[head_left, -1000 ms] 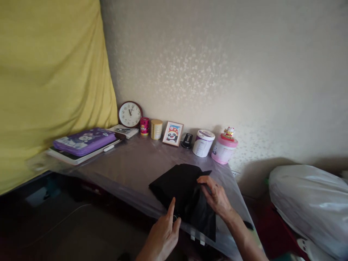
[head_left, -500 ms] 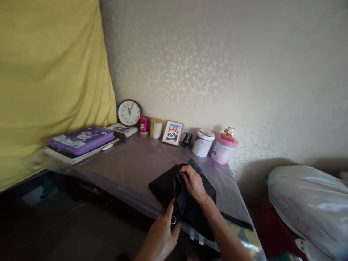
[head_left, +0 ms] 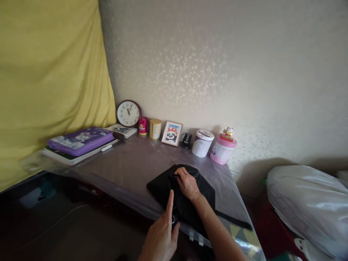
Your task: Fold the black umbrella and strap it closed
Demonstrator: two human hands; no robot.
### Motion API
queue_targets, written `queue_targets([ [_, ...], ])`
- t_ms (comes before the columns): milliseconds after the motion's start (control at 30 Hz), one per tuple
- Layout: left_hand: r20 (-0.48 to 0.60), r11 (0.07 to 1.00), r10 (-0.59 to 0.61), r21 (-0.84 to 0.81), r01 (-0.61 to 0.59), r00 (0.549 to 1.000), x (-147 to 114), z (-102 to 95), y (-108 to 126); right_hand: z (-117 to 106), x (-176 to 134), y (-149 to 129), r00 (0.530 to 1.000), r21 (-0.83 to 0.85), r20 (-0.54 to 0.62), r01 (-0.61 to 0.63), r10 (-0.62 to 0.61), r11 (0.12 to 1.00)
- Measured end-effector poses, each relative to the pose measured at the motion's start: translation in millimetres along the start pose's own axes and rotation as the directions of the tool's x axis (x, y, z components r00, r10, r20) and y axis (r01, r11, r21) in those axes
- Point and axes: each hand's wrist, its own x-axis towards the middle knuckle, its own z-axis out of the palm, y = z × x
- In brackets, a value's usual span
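A black folding umbrella (head_left: 160, 185) lies at the front of the table, its canopy loose and spread in folds. Around its handle (head_left: 174, 219), which shows a small silver ring, the thumb and lower fingers of my left hand (head_left: 161, 232) are closed, while the index finger points forward along the fabric. My right hand (head_left: 187, 183) pinches a fold of the canopy cloth near the middle. A black strap (head_left: 233, 219) trails from the umbrella toward the table's right edge. The fingertips of my right hand are partly hidden in the dark cloth.
Along the wall stand a clock (head_left: 129, 113), a red can (head_left: 143, 125), a framed panda picture (head_left: 172, 133), a white tub (head_left: 202, 143) and a pink tub (head_left: 223, 150). A purple case (head_left: 81, 140) lies left; a large plastic bag (head_left: 307, 203) sits right of the table (head_left: 122, 170).
My right hand has moved slightly left and down with the cloth. The raised fold of canopy is now flatter. My left hand stays at the handle.
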Motion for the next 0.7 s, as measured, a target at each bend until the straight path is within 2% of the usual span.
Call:
queue_targets([
  [100, 0.001, 0.996, 0.05, 0.074, -0.049, 0.999, 0.1, 2.3, 0.8, 1.7, 1.0, -0.1, 1.0, -0.043, 0.008, -0.004, 0.004, 0.999],
  [233, -0.002, 0.985, 0.028, 0.169, -0.027, 1.0, 3.1, 7.4, 0.0, 2.9, 1.4, -1.3, 1.0, -0.073, 0.029, -0.006, 0.009, 0.997],
  [433, -0.001, 0.986, 0.005, 0.165, -0.005, 1.0, 5.2, 10.1, -0.2, 0.3, 3.4, -5.9, 0.999, -0.03, 0.034, -0.004, 0.005, 1.0],
  [567, 0.002, 0.985, -0.015, 0.171, 0.014, 1.0, 5.9, 11.5, -0.4, -9.7, -0.6, -13.3, 1.0, 0.071, -0.014, 0.015, -0.014, 0.997],
  [700, 0.004, 0.986, -0.015, 0.165, 0.014, 1.0, 7.1, 14.3, -0.9, -25.1, -20.3, -18.2, 0.996, 0.114, -0.056, 0.079, -0.073, 0.99],
])
